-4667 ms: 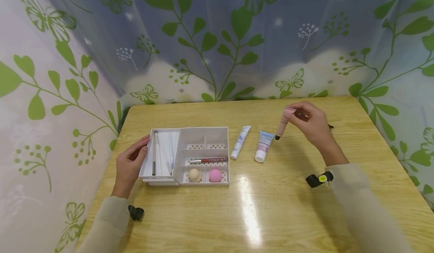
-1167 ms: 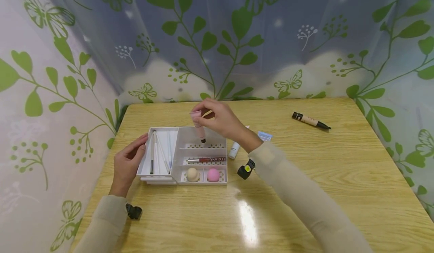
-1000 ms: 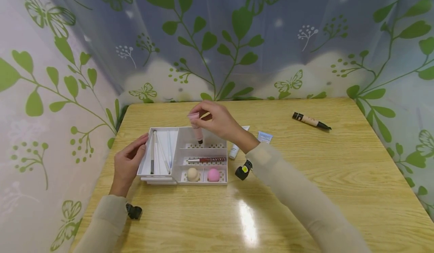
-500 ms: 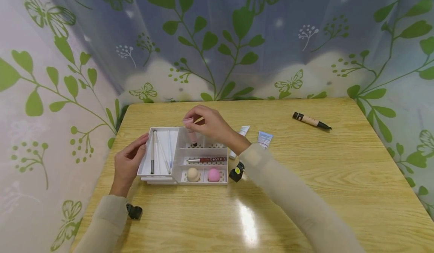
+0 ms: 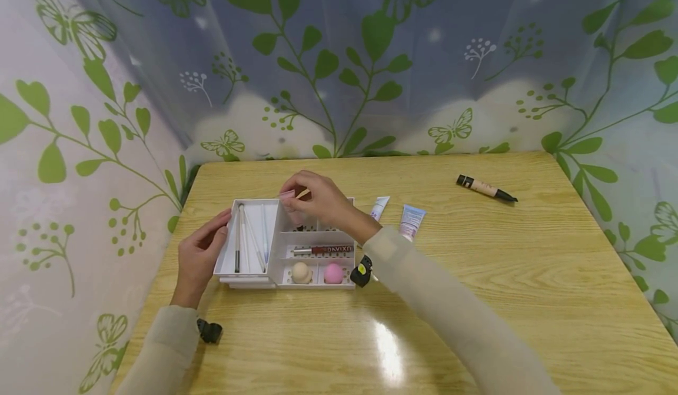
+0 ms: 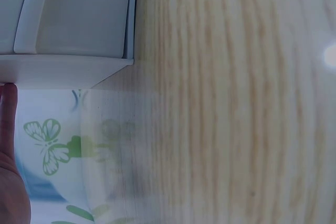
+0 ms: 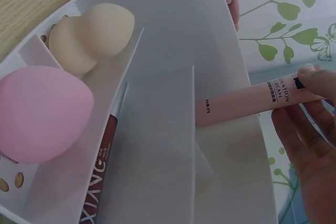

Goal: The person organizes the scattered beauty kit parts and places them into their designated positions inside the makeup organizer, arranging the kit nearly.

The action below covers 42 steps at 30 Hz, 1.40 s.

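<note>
The right hand point(image 5: 320, 199), pinching the pink tube point(image 7: 239, 102) near its flat end, has lowered it cap-first into the white organizer's point(image 5: 312, 286) back compartment nearest the brushes point(image 5: 238, 251), so its placing looks nearly complete, while the left hand point(image 5: 200, 258) rests straight-fingered against the organizer's left side.
</note>
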{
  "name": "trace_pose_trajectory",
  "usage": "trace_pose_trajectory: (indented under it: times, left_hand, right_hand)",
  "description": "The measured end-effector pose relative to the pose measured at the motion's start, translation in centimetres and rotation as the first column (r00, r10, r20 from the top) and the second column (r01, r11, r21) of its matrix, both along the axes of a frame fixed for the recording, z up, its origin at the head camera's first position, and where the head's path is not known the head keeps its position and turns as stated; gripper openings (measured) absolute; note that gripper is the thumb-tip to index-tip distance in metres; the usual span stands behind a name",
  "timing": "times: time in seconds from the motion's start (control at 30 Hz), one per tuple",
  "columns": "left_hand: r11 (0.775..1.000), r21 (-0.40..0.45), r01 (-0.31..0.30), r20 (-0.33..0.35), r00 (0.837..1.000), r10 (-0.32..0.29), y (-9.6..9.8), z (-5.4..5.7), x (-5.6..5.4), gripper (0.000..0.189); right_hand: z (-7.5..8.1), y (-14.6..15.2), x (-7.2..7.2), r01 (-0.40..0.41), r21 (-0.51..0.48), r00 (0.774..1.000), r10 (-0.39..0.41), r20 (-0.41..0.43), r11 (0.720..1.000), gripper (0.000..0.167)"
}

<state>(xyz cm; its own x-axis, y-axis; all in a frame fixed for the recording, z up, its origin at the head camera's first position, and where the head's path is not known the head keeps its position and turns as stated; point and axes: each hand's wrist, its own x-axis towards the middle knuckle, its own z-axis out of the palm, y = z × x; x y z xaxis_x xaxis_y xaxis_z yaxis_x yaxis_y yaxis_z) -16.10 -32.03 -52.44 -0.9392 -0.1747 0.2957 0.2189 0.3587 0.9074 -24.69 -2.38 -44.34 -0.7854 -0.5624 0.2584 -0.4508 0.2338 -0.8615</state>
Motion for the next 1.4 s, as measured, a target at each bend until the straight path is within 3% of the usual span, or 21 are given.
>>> trace_pose_trajectory:
  times: [0.4, 0.83, 1.4]
  left_hand:
    - [1.0, 0.01, 0.004, 0.0, 1.0, -0.004, 0.0, 0.1, 0.1, 0.03]
    - [1.0, 0.015, 0.006, 0.003, 1.0, -0.006, 0.0, 0.1, 0.1, 0.03]
    - [1.0, 0.009, 0.015, -0.015, 1.0, -0.015, -0.1, 0.0, 0.0, 0.029]
  right_hand:
    - [-1.8, -0.8, -0.2, -0.004, -0.002, 1.0, 0.004, 0.003, 1.0, 0.016]
    - [-2.1, -1.0, 0.0, -0.018, 0.077, 0.997, 0.024, -0.076, 0.997, 0.015]
    - [-2.3, -0.5, 0.3, -0.033, 0.034, 0.999, 0.034, -0.019, 0.999, 0.015]
